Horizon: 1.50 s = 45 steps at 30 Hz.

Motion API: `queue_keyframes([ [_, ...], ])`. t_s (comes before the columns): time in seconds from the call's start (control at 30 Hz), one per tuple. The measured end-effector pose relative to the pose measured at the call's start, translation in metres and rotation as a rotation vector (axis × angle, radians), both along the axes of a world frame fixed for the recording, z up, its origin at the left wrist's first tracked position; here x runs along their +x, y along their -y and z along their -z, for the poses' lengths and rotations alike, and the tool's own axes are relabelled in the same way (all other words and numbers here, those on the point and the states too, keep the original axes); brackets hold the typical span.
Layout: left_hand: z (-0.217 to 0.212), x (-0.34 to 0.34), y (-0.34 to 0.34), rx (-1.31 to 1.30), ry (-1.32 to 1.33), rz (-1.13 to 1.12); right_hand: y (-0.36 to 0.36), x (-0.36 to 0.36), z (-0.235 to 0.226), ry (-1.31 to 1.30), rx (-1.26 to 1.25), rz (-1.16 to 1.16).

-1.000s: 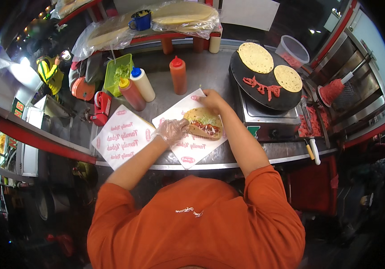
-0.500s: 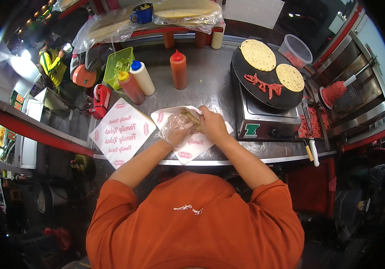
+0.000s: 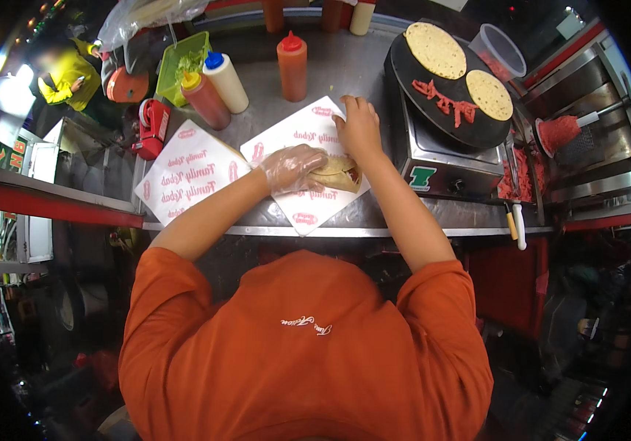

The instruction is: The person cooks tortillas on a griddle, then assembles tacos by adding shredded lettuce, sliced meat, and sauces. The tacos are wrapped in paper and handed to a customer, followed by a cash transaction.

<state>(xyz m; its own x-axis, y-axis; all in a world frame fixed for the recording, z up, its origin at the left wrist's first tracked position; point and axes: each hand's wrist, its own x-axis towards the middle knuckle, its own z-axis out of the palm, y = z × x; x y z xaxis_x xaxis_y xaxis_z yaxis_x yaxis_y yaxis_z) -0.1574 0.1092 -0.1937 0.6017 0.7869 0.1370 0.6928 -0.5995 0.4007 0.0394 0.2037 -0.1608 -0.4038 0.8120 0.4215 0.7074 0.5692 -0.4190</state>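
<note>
A rolled flatbread wrap (image 3: 336, 173), with filling showing at its right end, lies on a white sheet of printed wrapping paper (image 3: 304, 132) at the counter's near edge. My left hand (image 3: 297, 167), in a clear plastic glove, is closed over the wrap's left part, holding it against the paper. Bare, my right hand (image 3: 360, 131) rests at the paper's far right edge, beyond the wrap. Its thumb stands apart from the fingers, and their tips are partly hidden. More wrapping paper (image 3: 190, 173) lies to the left.
Sauce bottles (image 3: 226, 82) and a green tub of shredded lettuce (image 3: 183, 67) stand behind. On the right, a black griddle (image 3: 433, 88) carries two flatbreads (image 3: 436, 50) and strips of red meat (image 3: 444, 101). Knife handles (image 3: 519, 226) jut over the counter edge.
The paper's far corner, folded up earlier, now lies flat. The wrap shows more fully under my left hand. My right hand has moved off it, away from me and right.
</note>
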Motion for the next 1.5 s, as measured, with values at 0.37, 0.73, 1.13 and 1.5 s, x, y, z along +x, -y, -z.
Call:
queue_keyframes([
  [0.37,0.032,-0.025,0.038,0.225,0.249,0.178,0.148,0.034,0.006,0.132,-0.032,-0.616],
  [0.73,0.009,-0.033,0.051,0.177,0.087,0.092,0.142,0.029,-0.007,-0.017,-0.112,-0.431],
  [1.13,0.004,-0.045,0.073,0.096,0.101,0.069,0.148,0.033,-0.001,0.188,-0.1,-0.696],
  [1.5,0.0,-0.04,0.081,0.006,0.171,-0.06,0.14,0.031,-0.006,-0.017,-0.363,-0.471],
])
